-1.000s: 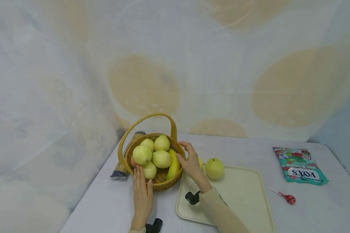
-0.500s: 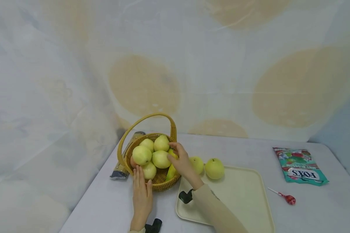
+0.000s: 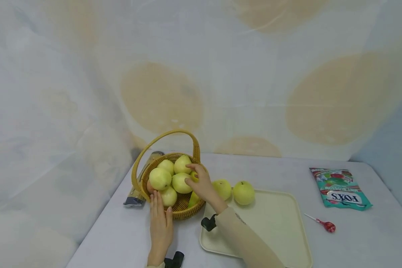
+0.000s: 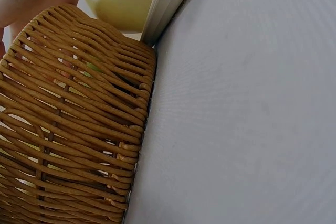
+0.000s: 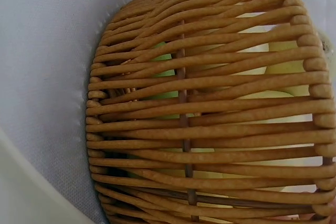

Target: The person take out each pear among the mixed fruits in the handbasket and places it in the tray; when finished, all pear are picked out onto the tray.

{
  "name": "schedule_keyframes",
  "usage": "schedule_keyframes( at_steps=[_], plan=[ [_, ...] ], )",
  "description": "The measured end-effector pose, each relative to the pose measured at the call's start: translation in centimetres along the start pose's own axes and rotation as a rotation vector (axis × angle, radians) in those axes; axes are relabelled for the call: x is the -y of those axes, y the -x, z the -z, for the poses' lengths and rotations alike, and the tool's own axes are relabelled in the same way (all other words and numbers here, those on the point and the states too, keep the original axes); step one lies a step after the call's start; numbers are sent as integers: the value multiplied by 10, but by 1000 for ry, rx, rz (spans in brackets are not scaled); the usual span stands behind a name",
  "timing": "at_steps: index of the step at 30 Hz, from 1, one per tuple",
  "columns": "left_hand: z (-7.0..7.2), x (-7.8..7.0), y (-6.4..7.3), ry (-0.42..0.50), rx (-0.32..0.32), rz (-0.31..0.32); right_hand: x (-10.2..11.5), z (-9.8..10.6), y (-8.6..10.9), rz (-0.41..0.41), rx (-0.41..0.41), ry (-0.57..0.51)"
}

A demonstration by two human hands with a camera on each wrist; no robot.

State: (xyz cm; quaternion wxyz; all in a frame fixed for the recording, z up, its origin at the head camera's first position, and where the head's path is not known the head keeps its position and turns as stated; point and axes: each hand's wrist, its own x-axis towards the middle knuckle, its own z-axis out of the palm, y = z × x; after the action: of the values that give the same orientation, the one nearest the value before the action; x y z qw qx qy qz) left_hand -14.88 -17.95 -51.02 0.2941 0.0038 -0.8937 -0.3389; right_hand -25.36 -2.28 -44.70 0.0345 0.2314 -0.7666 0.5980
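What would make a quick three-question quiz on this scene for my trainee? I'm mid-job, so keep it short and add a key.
1. Count: how many round fruits sit outside the basket?
2. True or false: the lollipop lies on the tray.
3. Multiple choice: where are the fingers of the left hand?
A) on the FOX'S bag
B) at the near side of the basket
C) on the tray

Key:
1. Two.
2. False; it lies on the white tabletop, to the right of the tray in the head view.
3. B.
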Motion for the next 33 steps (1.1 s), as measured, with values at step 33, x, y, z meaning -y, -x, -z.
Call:
schedule_keyframes(
  at_steps=[33],
  plan=[
    [0,0,2,-15,17,48,0,-16,-18,-98,181,240]
  ],
)
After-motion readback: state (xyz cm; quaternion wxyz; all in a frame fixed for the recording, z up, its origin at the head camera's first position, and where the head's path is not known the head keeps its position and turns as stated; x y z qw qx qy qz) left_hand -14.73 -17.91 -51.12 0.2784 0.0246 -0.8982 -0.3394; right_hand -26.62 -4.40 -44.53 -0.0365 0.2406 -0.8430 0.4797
